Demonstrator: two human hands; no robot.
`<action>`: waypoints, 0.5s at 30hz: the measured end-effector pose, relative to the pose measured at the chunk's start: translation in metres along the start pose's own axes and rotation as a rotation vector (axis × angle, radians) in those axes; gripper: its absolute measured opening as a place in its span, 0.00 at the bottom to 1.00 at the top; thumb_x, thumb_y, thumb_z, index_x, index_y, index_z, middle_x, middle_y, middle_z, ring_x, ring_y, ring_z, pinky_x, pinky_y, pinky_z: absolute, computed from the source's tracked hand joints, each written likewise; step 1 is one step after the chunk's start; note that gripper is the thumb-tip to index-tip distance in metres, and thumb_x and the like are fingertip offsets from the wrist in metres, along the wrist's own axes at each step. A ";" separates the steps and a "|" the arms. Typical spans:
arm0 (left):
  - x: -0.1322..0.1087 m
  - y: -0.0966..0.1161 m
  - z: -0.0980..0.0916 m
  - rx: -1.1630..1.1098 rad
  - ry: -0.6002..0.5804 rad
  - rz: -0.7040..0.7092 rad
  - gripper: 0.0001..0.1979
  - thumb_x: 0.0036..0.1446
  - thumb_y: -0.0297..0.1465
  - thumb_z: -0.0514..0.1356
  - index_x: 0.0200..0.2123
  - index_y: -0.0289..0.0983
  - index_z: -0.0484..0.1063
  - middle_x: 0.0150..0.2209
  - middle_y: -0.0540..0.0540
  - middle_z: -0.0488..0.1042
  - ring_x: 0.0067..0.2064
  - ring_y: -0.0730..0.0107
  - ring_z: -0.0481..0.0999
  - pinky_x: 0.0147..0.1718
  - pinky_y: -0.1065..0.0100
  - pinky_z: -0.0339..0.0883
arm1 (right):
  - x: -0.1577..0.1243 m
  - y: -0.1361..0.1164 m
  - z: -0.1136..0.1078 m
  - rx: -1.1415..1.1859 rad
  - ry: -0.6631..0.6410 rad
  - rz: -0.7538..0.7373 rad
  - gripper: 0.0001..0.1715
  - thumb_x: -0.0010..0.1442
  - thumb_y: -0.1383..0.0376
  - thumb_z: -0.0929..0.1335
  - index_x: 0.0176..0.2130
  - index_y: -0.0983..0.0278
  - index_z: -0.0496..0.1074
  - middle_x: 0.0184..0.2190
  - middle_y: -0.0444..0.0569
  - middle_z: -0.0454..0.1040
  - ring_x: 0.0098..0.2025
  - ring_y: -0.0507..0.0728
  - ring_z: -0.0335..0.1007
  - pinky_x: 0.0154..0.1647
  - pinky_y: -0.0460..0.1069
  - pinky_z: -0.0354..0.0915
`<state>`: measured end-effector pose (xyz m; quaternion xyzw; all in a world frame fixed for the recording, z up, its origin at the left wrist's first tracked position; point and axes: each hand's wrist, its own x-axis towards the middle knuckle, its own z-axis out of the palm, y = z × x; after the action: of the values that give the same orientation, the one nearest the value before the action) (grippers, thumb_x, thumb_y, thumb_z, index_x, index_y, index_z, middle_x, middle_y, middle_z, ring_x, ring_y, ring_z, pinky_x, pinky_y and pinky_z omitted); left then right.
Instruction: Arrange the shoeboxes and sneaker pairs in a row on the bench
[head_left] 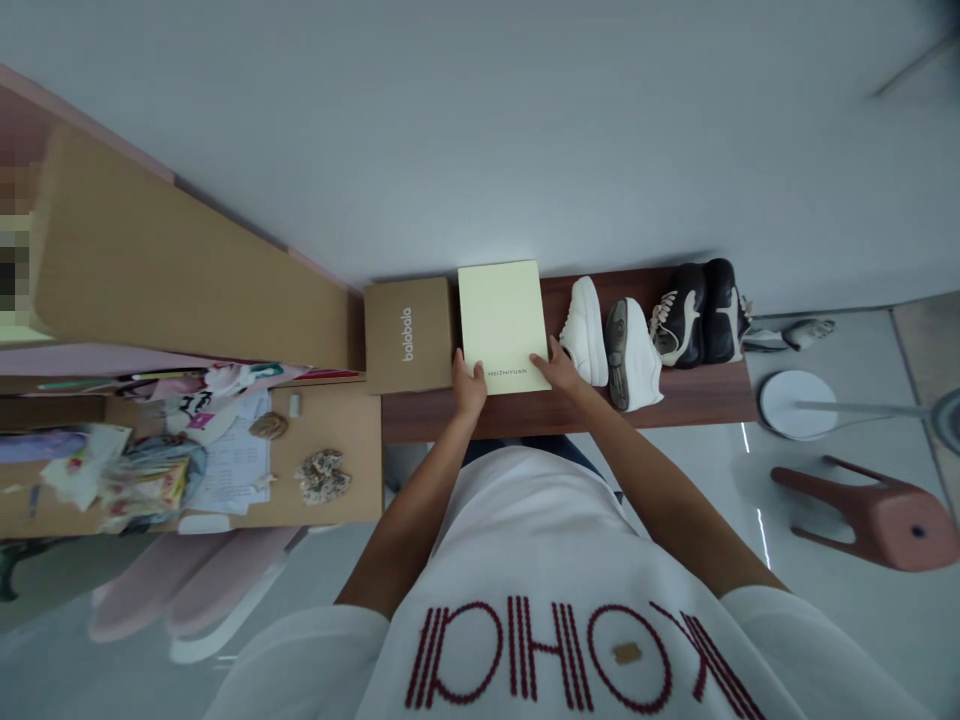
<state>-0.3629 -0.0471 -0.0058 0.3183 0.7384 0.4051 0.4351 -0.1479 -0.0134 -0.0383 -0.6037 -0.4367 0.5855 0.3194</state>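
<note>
A pale yellow box (502,320) marked "MEIZHIYUAN" lies flat on a dark wooden bench top (697,400). My left hand (469,388) grips its left near corner, the thumb on the lid and the fingers along the side. On the right side, my right hand (556,368) holds it the same way, fingers partly hidden. A brown cardboard box (390,340) marked "balabala" stands close to its left. To the right are a pair of white sneakers, one upright (586,325), the other on its side (639,355), and a pair of black shoes (686,320).
At left a wooden desk (330,415) carries papers, a cap, bags and a patterned scrunchie (324,475), below a tall wooden panel (165,260). A pink stool (892,520) and a stand with a round white base (795,400) are at right. A wall rises behind the bench.
</note>
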 end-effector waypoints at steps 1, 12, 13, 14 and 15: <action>-0.005 0.005 0.001 0.015 0.011 0.057 0.35 0.63 0.33 0.67 0.72 0.42 0.64 0.77 0.38 0.59 0.80 0.54 0.51 0.78 0.55 0.42 | -0.004 -0.001 -0.006 -0.021 0.040 0.010 0.58 0.53 0.42 0.76 0.73 0.60 0.61 0.76 0.59 0.61 0.79 0.72 0.52 0.81 0.70 0.46; -0.065 0.027 0.115 0.007 -0.497 0.107 0.32 0.68 0.32 0.64 0.73 0.39 0.62 0.73 0.33 0.66 0.73 0.52 0.67 0.72 0.50 0.61 | -0.072 0.031 -0.165 -0.232 0.642 -0.016 0.42 0.62 0.43 0.70 0.62 0.70 0.74 0.62 0.68 0.77 0.63 0.70 0.75 0.66 0.67 0.69; -0.068 0.024 0.129 0.037 -0.520 0.071 0.34 0.67 0.31 0.64 0.73 0.38 0.61 0.73 0.32 0.65 0.73 0.51 0.67 0.72 0.50 0.61 | -0.076 0.038 -0.179 -0.289 0.646 0.034 0.42 0.61 0.44 0.70 0.62 0.71 0.74 0.62 0.69 0.76 0.63 0.70 0.75 0.67 0.67 0.69; -0.071 0.021 0.141 0.085 -0.514 0.040 0.35 0.66 0.31 0.65 0.74 0.36 0.61 0.74 0.30 0.64 0.74 0.50 0.67 0.72 0.51 0.60 | -0.079 0.046 -0.191 -0.337 0.626 0.092 0.42 0.60 0.45 0.72 0.61 0.72 0.74 0.61 0.69 0.77 0.63 0.71 0.75 0.67 0.67 0.68; -0.073 0.019 0.152 0.143 -0.484 0.014 0.37 0.65 0.30 0.66 0.74 0.34 0.60 0.74 0.29 0.63 0.75 0.48 0.65 0.73 0.51 0.58 | -0.082 0.053 -0.201 -0.372 0.587 0.155 0.42 0.59 0.47 0.73 0.60 0.73 0.75 0.60 0.69 0.77 0.63 0.71 0.75 0.67 0.66 0.68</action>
<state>-0.1933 -0.0494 -0.0061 0.4409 0.6375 0.2668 0.5728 0.0636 -0.0836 -0.0284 -0.8253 -0.3784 0.3201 0.2706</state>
